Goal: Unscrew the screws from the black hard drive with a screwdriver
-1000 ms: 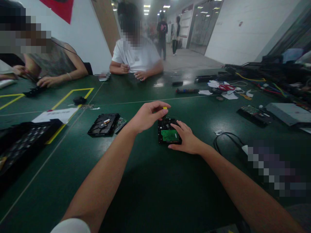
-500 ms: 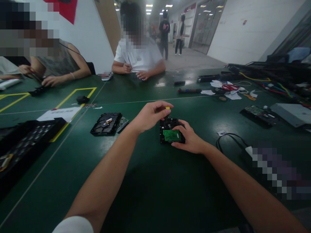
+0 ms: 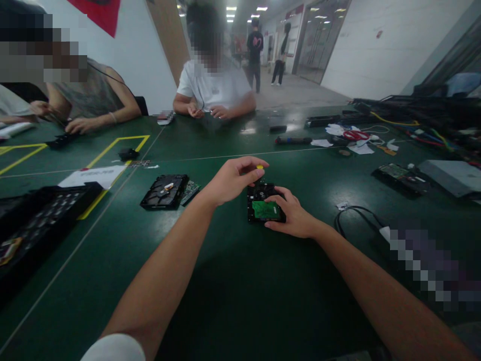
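A black hard drive [image 3: 259, 198] with a green circuit board [image 3: 265, 210] facing up lies on the green table [image 3: 240, 281] in front of me. My left hand [image 3: 235, 179] is closed round a small screwdriver with a yellow cap [image 3: 259, 166], held upright over the drive's far end. Resting on the drive's right edge, my right hand [image 3: 293, 215] curls its fingers over the circuit board.
A second opened hard drive [image 3: 165, 191] with a loose board lies to the left. A black tray [image 3: 41, 213] sits at far left. Cables [image 3: 349, 220], boards [image 3: 400, 178] and papers lie to the right. Two people sit across the table, working with their hands.
My right hand shifted from lying flat beside the drive to curling over its circuit board. The view rose slightly. The left hand stays over the drive.
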The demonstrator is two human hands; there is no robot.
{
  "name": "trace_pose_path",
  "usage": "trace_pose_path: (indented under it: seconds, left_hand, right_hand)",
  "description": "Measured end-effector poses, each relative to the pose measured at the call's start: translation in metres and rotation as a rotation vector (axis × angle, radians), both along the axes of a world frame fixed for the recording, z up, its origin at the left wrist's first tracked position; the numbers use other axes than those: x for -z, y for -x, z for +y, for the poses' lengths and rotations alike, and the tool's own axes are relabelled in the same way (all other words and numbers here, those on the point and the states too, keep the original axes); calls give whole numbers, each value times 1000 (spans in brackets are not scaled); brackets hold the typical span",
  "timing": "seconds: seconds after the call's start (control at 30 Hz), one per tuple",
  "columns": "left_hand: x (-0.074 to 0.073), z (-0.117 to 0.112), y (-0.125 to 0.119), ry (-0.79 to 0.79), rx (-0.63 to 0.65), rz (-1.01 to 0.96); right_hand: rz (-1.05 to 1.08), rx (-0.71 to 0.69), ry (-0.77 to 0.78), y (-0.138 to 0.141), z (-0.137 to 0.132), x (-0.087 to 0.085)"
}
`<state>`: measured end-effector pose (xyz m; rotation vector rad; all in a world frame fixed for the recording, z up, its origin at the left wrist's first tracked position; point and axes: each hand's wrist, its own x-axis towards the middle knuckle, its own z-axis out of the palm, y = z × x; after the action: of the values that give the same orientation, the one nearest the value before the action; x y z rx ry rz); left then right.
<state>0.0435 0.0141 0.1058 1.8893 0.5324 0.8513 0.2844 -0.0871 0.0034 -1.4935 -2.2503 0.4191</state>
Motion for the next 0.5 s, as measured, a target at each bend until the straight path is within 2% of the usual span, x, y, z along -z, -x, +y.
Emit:
trace_pose_path:
  seconds: [0.5]
  left_hand:
    - [-1, -2, -1, 8, -7, 9]
  right_hand:
    - [14, 19, 23, 0, 0, -1]
